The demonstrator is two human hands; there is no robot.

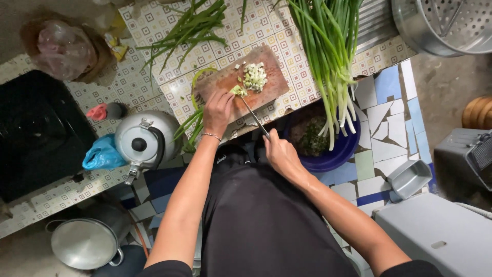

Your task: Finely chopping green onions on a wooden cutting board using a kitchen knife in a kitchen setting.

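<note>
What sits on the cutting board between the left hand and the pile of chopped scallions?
In the head view, the knife blade lies there, cutting a scallion piece pinned by the left hand, just short of the chopped pile on the cutting board.

Count: 1 wooden cutting board [228,79], 1 knife [254,117], 2 spring onion bunches [328,46] at top, 1 kettle [141,141], 1 blue basin [338,151], 1 perforated steamer [446,23] upper right.

worn wooden cutting board [266,84], shiny metal kettle [141,138], glossy tiled counter [154,25].
</note>
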